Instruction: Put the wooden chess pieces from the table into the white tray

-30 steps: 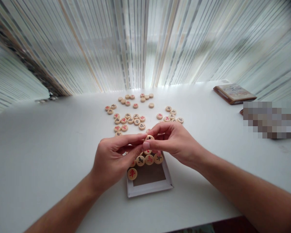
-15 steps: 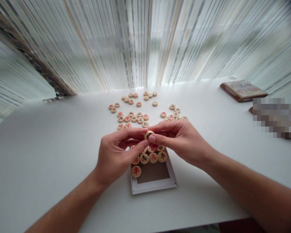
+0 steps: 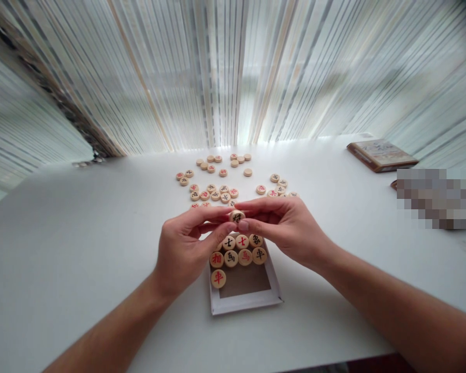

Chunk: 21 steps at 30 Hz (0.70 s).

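Note:
My left hand and my right hand meet above a shallow white box tray. Between their pinched fingertips they hold one round wooden chess piece with a black character. Several wooden pieces with red and black characters lie in rows inside the tray, just below the hands. One red-marked piece sits alone at the tray's left side. Many more loose pieces are scattered on the white table beyond the hands.
A brown box lid lies at the table's far right. A blurred-out patch sits just below it. Striped curtains hang behind the table's far edge. The table's near edge runs along the bottom right.
Both hands have lifted slightly with the piece held between them. More of the rows in the tray now show below the fingers. The view has shifted a little.

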Motion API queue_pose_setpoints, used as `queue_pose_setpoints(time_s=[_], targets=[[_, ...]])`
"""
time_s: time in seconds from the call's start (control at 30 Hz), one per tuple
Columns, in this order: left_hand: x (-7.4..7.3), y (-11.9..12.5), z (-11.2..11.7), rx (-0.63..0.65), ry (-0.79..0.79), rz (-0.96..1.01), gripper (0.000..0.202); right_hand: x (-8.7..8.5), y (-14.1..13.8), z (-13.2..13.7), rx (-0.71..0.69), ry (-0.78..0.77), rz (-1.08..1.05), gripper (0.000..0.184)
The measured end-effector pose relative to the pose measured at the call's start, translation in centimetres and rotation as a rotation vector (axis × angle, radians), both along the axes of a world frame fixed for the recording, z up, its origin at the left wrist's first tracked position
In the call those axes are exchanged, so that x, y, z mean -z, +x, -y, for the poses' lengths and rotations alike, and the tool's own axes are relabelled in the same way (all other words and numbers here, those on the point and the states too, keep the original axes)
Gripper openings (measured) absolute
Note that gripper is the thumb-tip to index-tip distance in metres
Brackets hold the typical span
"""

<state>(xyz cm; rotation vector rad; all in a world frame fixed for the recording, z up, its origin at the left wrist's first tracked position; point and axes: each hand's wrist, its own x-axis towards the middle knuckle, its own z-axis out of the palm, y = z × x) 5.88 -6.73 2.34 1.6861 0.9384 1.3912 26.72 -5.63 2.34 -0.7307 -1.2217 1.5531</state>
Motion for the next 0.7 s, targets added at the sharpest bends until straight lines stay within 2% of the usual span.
queue_pose_setpoints(time_s=[0.17,0.37,0.53,0.7], targets=[[0.08,-0.04,0.02,0.031,-0.048,0.018,0.034,-0.31,-0.05,0.09,-0.052,-0.08,-0.046,0.036],[-0.13,0.04,0.02,0.043,0.0,-0.041,0.03,-0.68,-0.17,0.03,-0.112,-0.165,-0.045,0.032],[-0.15,-0.1,-0.12,-0.014,0.009,-0.116,0.015,-0.76,-0.26,0.08,-0.11,-0.172,-0.012,0.036],[-0.14,-0.04,0.01,0.023,-0.074,-0.082,0.017,-0.96,-0.25,0.31,-0.054,-0.155,0.071,0.038]])
